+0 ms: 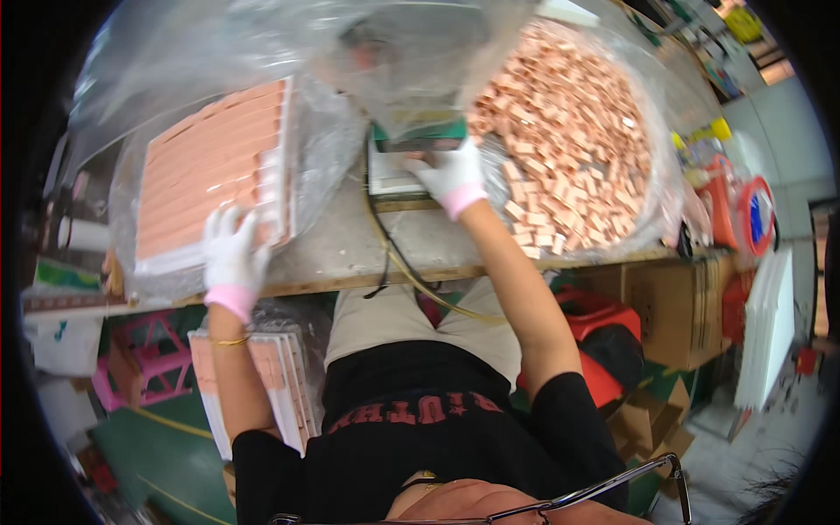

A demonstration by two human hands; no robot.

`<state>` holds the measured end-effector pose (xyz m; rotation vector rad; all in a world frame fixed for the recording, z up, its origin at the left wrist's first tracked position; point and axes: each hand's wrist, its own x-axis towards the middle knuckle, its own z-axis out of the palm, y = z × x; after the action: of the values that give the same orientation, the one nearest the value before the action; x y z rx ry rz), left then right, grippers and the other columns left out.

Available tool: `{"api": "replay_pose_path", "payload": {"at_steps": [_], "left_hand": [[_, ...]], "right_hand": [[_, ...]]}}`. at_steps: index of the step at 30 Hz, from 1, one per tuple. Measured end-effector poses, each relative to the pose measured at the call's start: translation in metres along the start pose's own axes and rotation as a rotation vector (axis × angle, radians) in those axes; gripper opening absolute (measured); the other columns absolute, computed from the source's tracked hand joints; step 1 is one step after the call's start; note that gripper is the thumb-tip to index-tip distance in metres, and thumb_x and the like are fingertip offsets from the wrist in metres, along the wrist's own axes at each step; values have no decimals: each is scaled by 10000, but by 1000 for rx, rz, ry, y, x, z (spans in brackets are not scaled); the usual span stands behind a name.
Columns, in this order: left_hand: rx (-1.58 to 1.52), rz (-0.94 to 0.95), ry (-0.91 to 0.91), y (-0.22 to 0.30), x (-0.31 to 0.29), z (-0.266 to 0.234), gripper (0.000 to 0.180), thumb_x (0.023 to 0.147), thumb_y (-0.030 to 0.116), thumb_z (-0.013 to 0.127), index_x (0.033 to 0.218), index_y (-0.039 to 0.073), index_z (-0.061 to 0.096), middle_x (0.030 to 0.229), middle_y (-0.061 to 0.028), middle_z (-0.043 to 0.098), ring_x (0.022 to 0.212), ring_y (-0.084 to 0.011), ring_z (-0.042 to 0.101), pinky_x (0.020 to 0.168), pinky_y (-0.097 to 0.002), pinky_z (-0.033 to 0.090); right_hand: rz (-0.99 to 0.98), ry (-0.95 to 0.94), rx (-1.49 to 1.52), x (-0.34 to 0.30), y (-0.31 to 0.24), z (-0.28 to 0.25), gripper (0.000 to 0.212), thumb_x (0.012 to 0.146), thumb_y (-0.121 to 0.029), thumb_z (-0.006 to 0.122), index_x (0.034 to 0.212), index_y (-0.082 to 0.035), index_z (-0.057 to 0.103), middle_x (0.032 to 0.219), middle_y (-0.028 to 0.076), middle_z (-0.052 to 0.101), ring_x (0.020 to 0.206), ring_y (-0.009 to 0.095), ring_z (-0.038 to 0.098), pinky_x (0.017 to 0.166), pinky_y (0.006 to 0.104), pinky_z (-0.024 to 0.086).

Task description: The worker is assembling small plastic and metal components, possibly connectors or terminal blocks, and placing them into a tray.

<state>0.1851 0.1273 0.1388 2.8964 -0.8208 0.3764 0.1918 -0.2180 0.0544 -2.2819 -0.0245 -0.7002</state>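
Observation:
My left hand (234,255), in a white glove with a pink cuff, lies at the near right corner of a white tray (288,175). Its fingers are extended and somewhat apart, with nothing visible in them. Rows of pinkish-copper pieces (206,166) cover that tray. My right hand (453,178), gloved the same way, reaches to a small bench device (391,175) with a green upper edge. Its bare-looking fingertips are bent together at the device's front; what they pinch is too small and blurred to make out.
Right of the device, a heap of loose copper-coloured blocks (569,131) lies on clear plastic. Plastic sheeting (236,44) hangs over the far side. A cable (378,227) crosses the table's front edge. Below stand more filled trays (262,376), a pink stool (153,359) and cardboard boxes (669,306).

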Motion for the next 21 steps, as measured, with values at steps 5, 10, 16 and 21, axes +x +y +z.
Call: {"api": "replay_pose_path", "payload": {"at_steps": [5,10,16,21], "left_hand": [[102,48,10,-19,-4,9,331,668,75,732,976,77,610,1282,-153,503,1275,-424,366,1033,-478,348],[17,107,32,-27,0,7,302,636,67,755,886,77,586,1317,-153,487,1296,-424,350,1037,-489,337],[50,162,13,-38,-1,4,328,620,73,762,903,78,596,1322,-156,484,1294,-427,354,1029,-490,349],[17,235,82,-38,0,5,358,600,93,771,912,98,596,1282,-160,501,1277,-434,371,1022,-496,364]], "right_hand": [[63,-15,-70,-3,-10,-30,271,669,-273,767,850,-93,678,924,133,610,904,312,591,803,389,480],[338,-109,-879,-21,24,-92,291,758,-354,667,897,-100,704,928,112,614,900,286,579,784,411,469],[187,-153,-953,-34,41,-89,279,737,-314,671,895,-85,695,949,142,611,955,296,575,834,415,455],[289,-47,125,-43,20,-70,224,747,-103,677,940,-26,593,1031,131,628,905,214,627,806,306,492]]}}
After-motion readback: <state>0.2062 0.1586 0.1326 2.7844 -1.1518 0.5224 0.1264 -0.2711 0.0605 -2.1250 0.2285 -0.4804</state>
